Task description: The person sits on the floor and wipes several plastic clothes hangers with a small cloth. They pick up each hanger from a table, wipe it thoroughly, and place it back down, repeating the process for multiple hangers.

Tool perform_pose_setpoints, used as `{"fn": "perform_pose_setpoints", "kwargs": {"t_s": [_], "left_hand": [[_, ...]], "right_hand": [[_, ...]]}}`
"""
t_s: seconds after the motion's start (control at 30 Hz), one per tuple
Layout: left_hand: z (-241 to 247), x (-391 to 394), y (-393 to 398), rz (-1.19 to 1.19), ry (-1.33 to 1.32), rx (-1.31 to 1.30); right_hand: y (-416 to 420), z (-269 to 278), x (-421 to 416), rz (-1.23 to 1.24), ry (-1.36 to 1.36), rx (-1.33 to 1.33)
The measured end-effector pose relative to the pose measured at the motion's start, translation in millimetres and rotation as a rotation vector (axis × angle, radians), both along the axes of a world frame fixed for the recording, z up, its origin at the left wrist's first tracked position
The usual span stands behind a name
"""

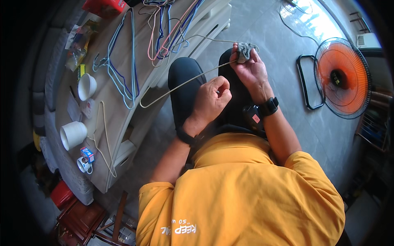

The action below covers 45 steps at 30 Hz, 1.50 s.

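My right hand [250, 69], palm up, holds a crumpled grey cloth [243, 53] in its fingers. A beige wire clothes hanger [184, 83] reaches from the cloth across my knees towards the table; the cloth covers part of its wire. Nearer to my body, my left hand [212, 98] is curled, its thumb and forefinger meeting in a ring, with nothing visible in it. On the table at the left lie blue hangers [133, 61], another beige hanger [103, 135] and, farther up, a group of pink and blue hangers [160, 33].
The low table [120, 123] also bears a white bowl [87, 87], a white container [73, 135], a mug [83, 165], a small blue box [87, 154] and a red box [104, 6]. An orange floor fan [341, 77] is at the right. Wooden furniture [81, 216] stands at lower left.
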<state>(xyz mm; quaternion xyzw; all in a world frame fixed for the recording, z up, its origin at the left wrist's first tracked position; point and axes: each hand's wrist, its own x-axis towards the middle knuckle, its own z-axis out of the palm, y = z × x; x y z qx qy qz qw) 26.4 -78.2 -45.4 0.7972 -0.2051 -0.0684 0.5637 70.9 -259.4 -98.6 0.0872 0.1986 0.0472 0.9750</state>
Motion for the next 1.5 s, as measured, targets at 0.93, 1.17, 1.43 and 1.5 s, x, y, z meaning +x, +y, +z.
{"fn": "perform_pose_setpoints", "kwargs": {"t_s": [0.93, 1.17, 1.43, 1.5], "left_hand": [[-7.0, 10.4, 33.0, 0.048, 0.345, -0.618], [18.6, 3.5, 81.8, 0.249, 0.051, -0.268], [11.2, -4.6, 124.3, 0.537, -0.069, -0.107], [1.9, -10.0, 136.0, 0.531, -0.156, -0.029]], "right_hand": [[-19.1, -18.6, -6.2, 0.127, -0.156, -0.224], [-38.0, -29.3, -9.2, 0.164, -0.180, -0.248], [-42.8, -21.4, -8.3, 0.139, -0.179, -0.197], [-42.4, -22.3, -9.6, 0.120, -0.182, -0.173]]}}
